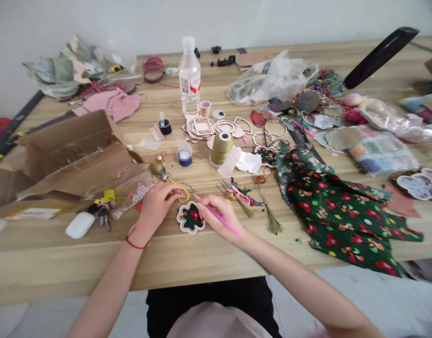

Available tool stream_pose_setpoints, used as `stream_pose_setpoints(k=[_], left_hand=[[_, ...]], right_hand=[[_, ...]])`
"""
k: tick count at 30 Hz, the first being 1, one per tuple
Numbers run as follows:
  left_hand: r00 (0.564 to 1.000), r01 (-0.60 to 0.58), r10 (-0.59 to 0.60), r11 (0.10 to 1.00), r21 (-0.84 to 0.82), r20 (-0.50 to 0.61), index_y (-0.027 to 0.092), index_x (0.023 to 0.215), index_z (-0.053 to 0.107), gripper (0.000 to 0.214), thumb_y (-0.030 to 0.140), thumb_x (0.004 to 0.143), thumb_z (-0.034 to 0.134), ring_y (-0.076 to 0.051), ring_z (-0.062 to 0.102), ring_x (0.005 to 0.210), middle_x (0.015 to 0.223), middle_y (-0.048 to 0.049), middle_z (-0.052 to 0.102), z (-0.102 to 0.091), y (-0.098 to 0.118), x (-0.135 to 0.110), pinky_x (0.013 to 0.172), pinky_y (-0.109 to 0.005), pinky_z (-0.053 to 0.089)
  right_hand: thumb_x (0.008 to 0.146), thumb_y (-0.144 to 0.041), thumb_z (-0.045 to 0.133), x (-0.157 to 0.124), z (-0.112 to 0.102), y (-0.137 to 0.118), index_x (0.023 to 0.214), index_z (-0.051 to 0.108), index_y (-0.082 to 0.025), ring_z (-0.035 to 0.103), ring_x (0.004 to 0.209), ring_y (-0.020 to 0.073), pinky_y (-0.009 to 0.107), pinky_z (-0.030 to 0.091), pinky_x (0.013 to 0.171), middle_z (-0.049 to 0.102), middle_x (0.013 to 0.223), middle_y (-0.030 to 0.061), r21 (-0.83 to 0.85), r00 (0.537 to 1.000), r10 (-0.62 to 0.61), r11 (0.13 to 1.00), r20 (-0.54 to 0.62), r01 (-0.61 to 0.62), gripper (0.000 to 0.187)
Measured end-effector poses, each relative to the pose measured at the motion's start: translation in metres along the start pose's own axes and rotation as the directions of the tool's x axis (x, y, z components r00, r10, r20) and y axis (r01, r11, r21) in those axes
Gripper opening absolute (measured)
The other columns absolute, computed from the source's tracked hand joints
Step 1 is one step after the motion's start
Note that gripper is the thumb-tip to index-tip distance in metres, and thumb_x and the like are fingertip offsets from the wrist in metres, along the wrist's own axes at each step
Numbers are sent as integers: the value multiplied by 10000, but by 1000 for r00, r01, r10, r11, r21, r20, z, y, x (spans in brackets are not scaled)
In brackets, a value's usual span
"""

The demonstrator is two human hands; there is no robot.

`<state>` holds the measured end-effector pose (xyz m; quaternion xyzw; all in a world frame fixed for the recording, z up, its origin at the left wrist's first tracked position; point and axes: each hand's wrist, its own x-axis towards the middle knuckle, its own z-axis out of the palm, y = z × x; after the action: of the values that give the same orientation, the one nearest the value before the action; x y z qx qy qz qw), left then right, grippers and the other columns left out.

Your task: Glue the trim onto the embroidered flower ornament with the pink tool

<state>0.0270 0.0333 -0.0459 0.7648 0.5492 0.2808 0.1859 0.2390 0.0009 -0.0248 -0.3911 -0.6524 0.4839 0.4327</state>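
A flower-shaped wooden ornament filled with green flowered fabric lies on the wooden table near its front edge. My left hand rests just left of the ornament, fingers pinched on a yellow cord loop at its top. My right hand grips a thin pink tool like a pen, its tip pointing at the ornament's upper edge. A red string circles my left wrist.
Green flowered fabric spreads to the right. Pink scissors and tassels lie just beyond my right hand. A thread spool, wooden cut-outs, a water bottle, a cardboard box, and keys beside a white object surround the area.
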Motion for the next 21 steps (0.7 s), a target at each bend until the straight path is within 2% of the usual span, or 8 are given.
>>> stream_pose_setpoints(k=[5, 13, 17, 21], left_hand=[[999, 32, -33, 998, -47, -38, 232, 914, 707, 95, 308, 874, 666, -181, 648, 773, 889, -19, 735, -5, 1, 2, 770, -334, 496], [961, 119, -145, 986, -120, -235, 224, 892, 731, 122, 328, 859, 675, -150, 658, 773, 893, -2, 755, -32, 4, 11, 745, -276, 515], [964, 70, -89, 994, -86, -251, 233, 872, 739, 92, 303, 850, 684, -138, 645, 748, 873, 14, 755, -45, 17, 26, 738, -267, 511], [973, -11, 19, 999, 37, -230, 225, 870, 733, 103, 283, 874, 648, -149, 633, 751, 892, 4, 748, -55, 33, 60, 751, -291, 504]], right_hand=[[949, -368, 516, 0, 0, 2, 722, 524, -203, 436, 527, 98, 234, 371, 535, 531, 611, -27, 2, 1000, -10, 1000, 7, 10, 280], [955, -339, 519, -1, 0, -2, 723, 529, -204, 464, 549, 100, 231, 397, 580, 542, 621, -31, 11, 999, -30, 999, 30, 30, 268], [957, -324, 515, -2, 0, -3, 727, 533, -204, 475, 562, 105, 233, 404, 589, 544, 631, -24, -7, 998, -65, 998, 26, 65, 261], [961, -331, 512, -3, 0, 0, 738, 549, -204, 490, 573, 110, 230, 412, 586, 546, 643, -15, -39, 994, -104, 994, 39, 105, 260]])
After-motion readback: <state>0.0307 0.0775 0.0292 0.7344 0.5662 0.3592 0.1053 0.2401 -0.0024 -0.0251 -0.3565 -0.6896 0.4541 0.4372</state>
